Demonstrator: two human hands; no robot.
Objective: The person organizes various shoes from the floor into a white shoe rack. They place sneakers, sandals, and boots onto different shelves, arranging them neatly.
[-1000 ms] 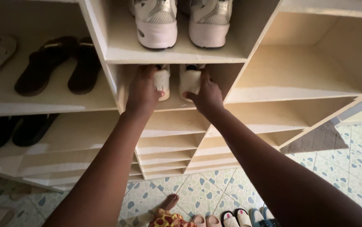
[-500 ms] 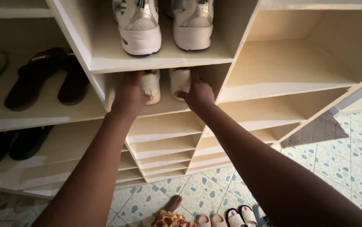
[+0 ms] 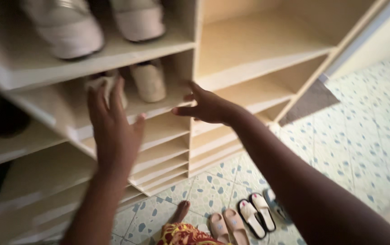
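Here, both my hands are open and hold nothing: left hand point(image 3: 113, 124) spread flat just before the shelf point(image 3: 158, 106) edge, right hand point(image 3: 206, 106) loose beside the divider. The 2 pale shoes point(image 3: 148, 80) sit in the compartment behind them, heels outward. Below, sandals point(image 3: 242, 220) lie on the tiled floor point(image 3: 367, 136).

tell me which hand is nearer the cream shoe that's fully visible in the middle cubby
Right, narrowly. The right hand is open just right of the cream shoe, at the cubby's edge. The left hand is open below and left of it, in front of the other shoe.
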